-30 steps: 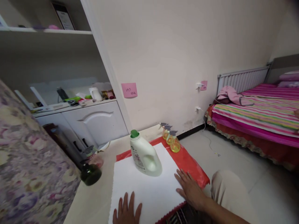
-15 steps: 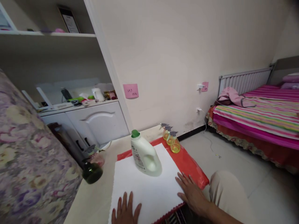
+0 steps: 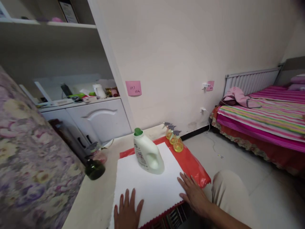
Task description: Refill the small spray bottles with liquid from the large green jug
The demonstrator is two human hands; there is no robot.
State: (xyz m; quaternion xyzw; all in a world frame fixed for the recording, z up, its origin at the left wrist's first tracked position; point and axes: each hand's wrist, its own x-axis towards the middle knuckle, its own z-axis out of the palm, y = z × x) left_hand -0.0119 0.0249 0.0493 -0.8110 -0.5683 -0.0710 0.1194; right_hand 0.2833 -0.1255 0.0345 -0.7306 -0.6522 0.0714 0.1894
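My left hand (image 3: 128, 211) lies flat with its fingers spread on the near left part of a white sheet (image 3: 154, 194). At the sheet's right edge rests my right hand (image 3: 194, 192), also flat and holding nothing. Beyond both hands a pale green detergent jug (image 3: 147, 154) stands upright on the sheet, with a green cap (image 3: 138, 131) in its mouth. Neither hand touches the jug. Several spray bottles with yellow liquid (image 3: 178, 145) are lined up behind it to the right, on a red plastic sheet (image 3: 192, 163).
A dark green bottle (image 3: 94, 169) and a pinkish spray bottle (image 3: 100, 156) stand at the table's left side. A floral curtain (image 3: 35, 159) hangs left, by a white cabinet (image 3: 102, 121). To the right are my knee (image 3: 227, 189) and a bed (image 3: 262, 117).
The whole view has shifted slightly, so the table and jug sit a little higher in the picture. Both hands stay flat on the sheet, and the jug has not moved on it.
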